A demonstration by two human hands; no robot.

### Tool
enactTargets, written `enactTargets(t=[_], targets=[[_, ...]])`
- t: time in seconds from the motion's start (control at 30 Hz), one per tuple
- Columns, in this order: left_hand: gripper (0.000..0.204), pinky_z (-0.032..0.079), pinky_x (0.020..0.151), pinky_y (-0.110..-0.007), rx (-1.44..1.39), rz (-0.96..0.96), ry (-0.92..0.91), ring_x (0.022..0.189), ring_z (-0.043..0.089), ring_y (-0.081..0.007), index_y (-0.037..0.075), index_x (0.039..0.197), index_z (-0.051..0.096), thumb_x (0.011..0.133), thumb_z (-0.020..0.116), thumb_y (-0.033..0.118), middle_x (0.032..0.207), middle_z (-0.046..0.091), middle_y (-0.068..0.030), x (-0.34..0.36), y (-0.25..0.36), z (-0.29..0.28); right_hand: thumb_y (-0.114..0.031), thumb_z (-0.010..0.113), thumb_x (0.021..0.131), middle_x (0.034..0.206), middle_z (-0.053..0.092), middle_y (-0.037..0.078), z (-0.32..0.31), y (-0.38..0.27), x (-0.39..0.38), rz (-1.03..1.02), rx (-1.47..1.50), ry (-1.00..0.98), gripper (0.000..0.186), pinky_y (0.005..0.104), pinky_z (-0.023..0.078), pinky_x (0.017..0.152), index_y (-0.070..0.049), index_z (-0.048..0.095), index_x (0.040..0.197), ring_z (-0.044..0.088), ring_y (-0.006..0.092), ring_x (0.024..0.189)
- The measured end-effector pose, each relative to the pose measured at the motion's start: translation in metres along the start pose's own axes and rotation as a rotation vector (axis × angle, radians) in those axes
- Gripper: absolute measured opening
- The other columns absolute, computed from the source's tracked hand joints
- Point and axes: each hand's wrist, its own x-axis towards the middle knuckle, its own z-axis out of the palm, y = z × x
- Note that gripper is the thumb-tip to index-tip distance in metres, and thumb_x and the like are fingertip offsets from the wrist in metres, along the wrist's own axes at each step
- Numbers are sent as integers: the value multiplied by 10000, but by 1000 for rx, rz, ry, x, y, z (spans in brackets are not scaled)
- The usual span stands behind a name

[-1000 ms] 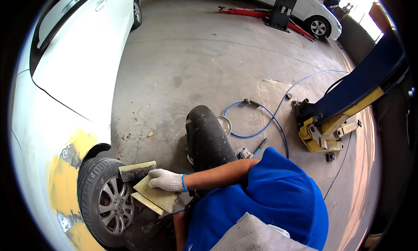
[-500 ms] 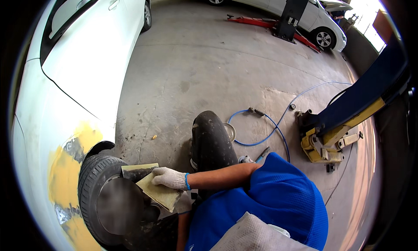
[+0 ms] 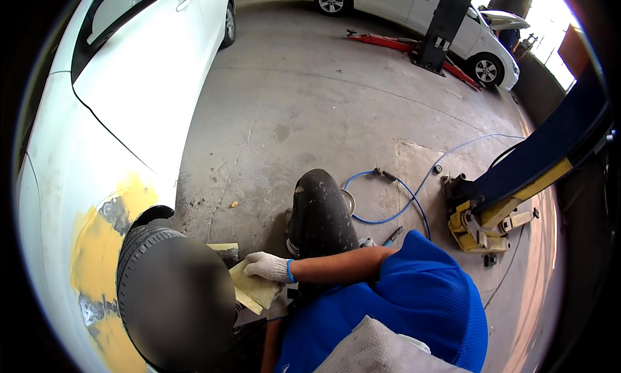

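My right hand (image 3: 268, 267), in a white knit glove with a blue cuff, is closed on a pale yellow sandpaper sheet (image 3: 264, 291). The sheet looks folded or doubled at its lower edge. Just beyond the fingers is another yellow piece with a dark grey face (image 3: 224, 248), near the tyre (image 3: 139, 244). My left hand (image 3: 278, 307), also gloved, lies below the sheet and is mostly hidden, fingers included. At my left stands a white car (image 3: 132, 114), with yellow filler (image 3: 97, 256) and bare grey patches on the panel around its wheel. A blurred dark disc covers the wheel's middle.
My bent knee (image 3: 321, 205) rises ahead of my right forearm. A blue hose (image 3: 381, 222) coils on the concrete floor beyond it. A blue and yellow lift arm (image 3: 479, 227) stands at right. Farther off are a black post (image 3: 435, 40), red lift arms (image 3: 385, 41) and another white car (image 3: 388, 4).
The view has shifted slightly, so the scene sits farther right. My right hand with the sandpaper has moved a little right, and the sheet is tilted differently, its lower edge spread.
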Motion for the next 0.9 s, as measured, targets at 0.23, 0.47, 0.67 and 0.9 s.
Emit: enactTargets(t=[0.23,0.47,0.67,0.9], targets=[[592,467,952,-472,7,24,-10,1142,575,-395,59,1325,539,869,591,433,1289,577,-209,0,-5,3,-236,629,806,1005,688,150,3,7,3,16,7,26,433,395,543,803,49,626,1132,671,255,910],[605,464,955,-471,18,53,-22,1148,572,-395,60,1331,535,868,592,446,1297,573,-209,0,-11,3,-217,600,835,1016,663,128,5,6,-3,46,25,15,408,361,527,818,26,611,1162,638,216,936],[617,463,958,-471,31,85,-37,1153,569,-396,61,1337,531,867,593,457,1305,570,-209,3,-17,6,-191,565,834,1027,663,133,0,8,-6,14,9,57,406,367,515,846,26,608,1175,637,227,954],[631,460,961,-470,56,105,-62,1159,566,-397,62,1343,527,865,594,469,1314,567,-209,5,-23,8,-188,558,819,1003,661,131,-4,8,-12,8,-2,100,388,375,514,817,24,612,1139,637,222,941]])
